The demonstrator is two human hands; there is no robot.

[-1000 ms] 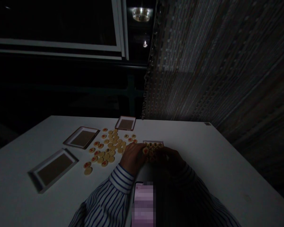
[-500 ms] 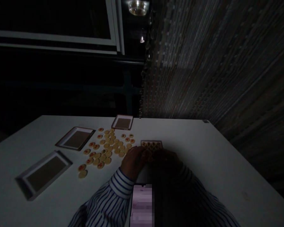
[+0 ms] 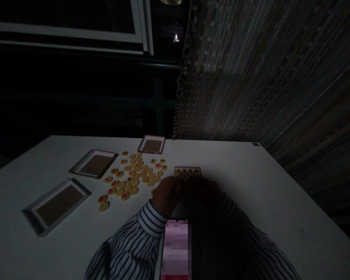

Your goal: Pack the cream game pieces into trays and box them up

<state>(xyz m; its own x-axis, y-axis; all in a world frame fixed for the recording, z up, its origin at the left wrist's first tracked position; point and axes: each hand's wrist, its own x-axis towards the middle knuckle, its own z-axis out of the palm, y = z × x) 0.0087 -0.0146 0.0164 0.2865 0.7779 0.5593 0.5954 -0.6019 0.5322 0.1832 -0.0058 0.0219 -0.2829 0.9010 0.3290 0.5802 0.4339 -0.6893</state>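
my left hand and right hand have drawn together over the near side of the box, hiding the red-marked disc seen earlier at my left fingertips. whether they're gripping, i can't tell. loose discs lie to their left.

White table, sleeves striped blue and white

The small box lies flat and open at the hands, with round game pieces in rows inside; its near part is hidden. To the left of the hands, many round tan pieces lie loose on the surface. Some have red marks, a few black, and many look plain.
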